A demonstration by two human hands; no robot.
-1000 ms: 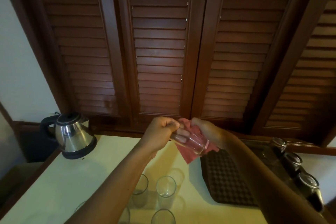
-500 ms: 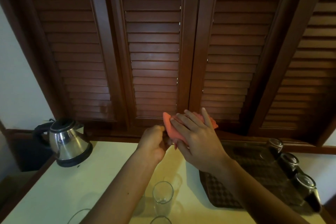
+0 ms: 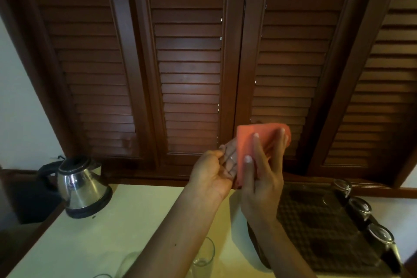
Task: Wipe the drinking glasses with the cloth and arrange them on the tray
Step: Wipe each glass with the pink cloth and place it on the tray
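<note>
- Head view: a person's left hand grips a drinking glass by one end, raised above the worktop in front of louvred shutter doors.
- The right hand presses an orange cloth around the glass, fingers spread and lightly bent over the fabric.
- A second ago the glass was tilted low with the cloth bunched behind it; the cloth now wraps most of the glass and both hands have risen. By the look of it, the wipe of this glass is in mid-stroke, not finished.
- On the dark patterned tray, at the right of the worktop, three glasses stand upside down in a row along its far right edge.
- At least three upright glasses show on the worktop near the bottom edge, one clear and two partly cut off by the forearm and the frame; more may be hidden.
- One steel kettle sits at the left of the worktop, well apart from the tray.
- Count: one cloth, one tray, one kettle, seven glasses in sight.
</note>
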